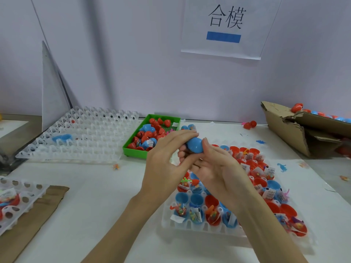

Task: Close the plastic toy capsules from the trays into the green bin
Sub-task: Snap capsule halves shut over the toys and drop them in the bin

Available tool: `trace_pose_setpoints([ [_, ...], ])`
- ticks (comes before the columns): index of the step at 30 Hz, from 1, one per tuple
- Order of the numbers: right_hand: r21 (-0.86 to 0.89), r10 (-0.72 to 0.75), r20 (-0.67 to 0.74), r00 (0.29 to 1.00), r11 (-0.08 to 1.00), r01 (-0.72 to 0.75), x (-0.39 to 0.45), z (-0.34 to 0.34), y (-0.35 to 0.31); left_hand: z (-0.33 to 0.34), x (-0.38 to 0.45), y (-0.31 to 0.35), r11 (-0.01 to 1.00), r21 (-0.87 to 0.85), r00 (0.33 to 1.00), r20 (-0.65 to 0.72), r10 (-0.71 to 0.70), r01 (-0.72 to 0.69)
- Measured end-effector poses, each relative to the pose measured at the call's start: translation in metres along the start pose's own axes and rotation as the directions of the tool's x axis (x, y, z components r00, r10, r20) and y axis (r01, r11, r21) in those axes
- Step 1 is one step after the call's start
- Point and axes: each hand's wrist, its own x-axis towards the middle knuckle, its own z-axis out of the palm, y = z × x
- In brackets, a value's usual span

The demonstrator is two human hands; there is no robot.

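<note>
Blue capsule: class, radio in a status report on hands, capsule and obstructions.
Left hand and right hand both gripping blue capsule, above the filled tray. Green bin behind, part full. Path to bin unobstructed.

A single head-worn wide-angle camera looks forward and down, close over a white tabletop (98,196) that fills the lower half of the frame. The pale wall (133,63) with a white paper sign (224,27) fills the upper half. Both forearms enter from the bottom edge, the hands meeting near centre frame.
</note>
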Motion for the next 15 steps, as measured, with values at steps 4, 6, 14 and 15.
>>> trace_pose_setpoints([
  [4,0.032,-0.006,-0.039,0.999,0.999,0.007,-0.0002,0.0025,0.0011,0.0004,-0.0005,-0.0024,1.0,-0.001,1.0,0.001,0.026,-0.026],
  [6,0.033,-0.015,-0.045,0.999,0.999,0.016,-0.0009,0.0036,0.001,0.0012,-0.0008,-0.0015,0.999,0.02,0.999,0.005,0.049,-0.05],
  [14,-0.445,-0.231,-0.13,0.964,0.883,0.152,-0.0003,0.0046,0.0042,-0.004,0.0046,-0.0011,0.998,0.058,0.997,0.071,0.0,-0.004],
  [15,-0.601,-0.332,-0.149,0.931,0.778,0.181,0.0011,0.0044,0.0066,-0.0035,0.0045,-0.0005,0.999,0.047,0.996,0.085,-0.02,0.016],
])
